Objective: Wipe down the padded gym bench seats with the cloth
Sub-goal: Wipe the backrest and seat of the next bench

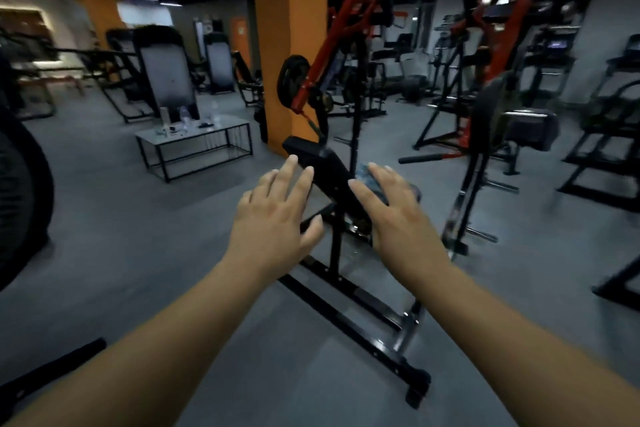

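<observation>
A black padded bench (323,166) stands in front of me on a black steel frame (349,295), its pad sloping up and away. My left hand (277,215) is stretched out over the pad's left side with fingers straight and spread, holding nothing. My right hand (394,208) is extended flat at the pad's right edge, fingers straight. A bluish cloth (367,173) shows under and just beyond the fingertips of my right hand; most of it is hidden by that hand.
An orange pillar (289,45) rises behind the bench. A low glass-topped table (194,135) with bottles stands at the left. Red and black weight machines (346,55) fill the back and right. Grey floor (138,236) lies open at the left.
</observation>
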